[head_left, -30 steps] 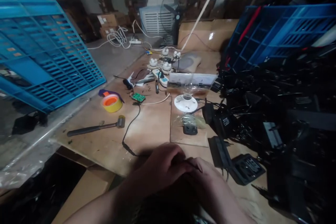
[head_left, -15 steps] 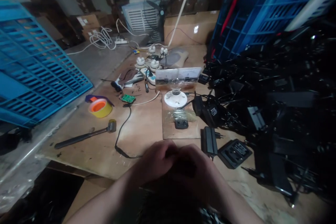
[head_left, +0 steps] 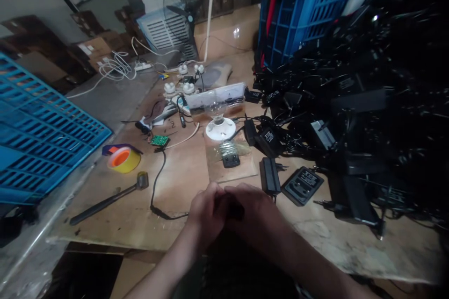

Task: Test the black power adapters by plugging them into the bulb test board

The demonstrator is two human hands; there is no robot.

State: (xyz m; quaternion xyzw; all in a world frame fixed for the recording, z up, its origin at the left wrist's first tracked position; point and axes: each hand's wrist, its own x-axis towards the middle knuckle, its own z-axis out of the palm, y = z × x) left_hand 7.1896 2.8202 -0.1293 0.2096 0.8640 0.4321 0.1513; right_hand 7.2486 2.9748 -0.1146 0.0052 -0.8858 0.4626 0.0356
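My left hand (head_left: 206,212) and my right hand (head_left: 256,208) are close together over the front of the table, both with curled fingers. Something dark seems to lie between them, but shadow and the fingers hide what it is. Just beyond, a small black adapter (head_left: 230,161) is fixed with clear tape on a wooden board (head_left: 245,174). Behind it stands a white lamp holder (head_left: 220,131) with a clear bulb. A black power adapter (head_left: 269,175) with a plug lies beyond my right hand. To the left, a black cable (head_left: 153,191) runs towards my left hand.
A hammer (head_left: 105,203), a yellow tape roll (head_left: 125,161) and a green circuit board (head_left: 159,140) lie on the left. On the right are a flat black adapter (head_left: 302,186) and a large heap of black adapters (head_left: 358,98). Blue crates (head_left: 45,135) stand at both sides.
The view has turned and tilted, so the table's things appear further left. Both hands remain together with curled fingers, and their shape looks slightly tighter. The things on the table stay in place.
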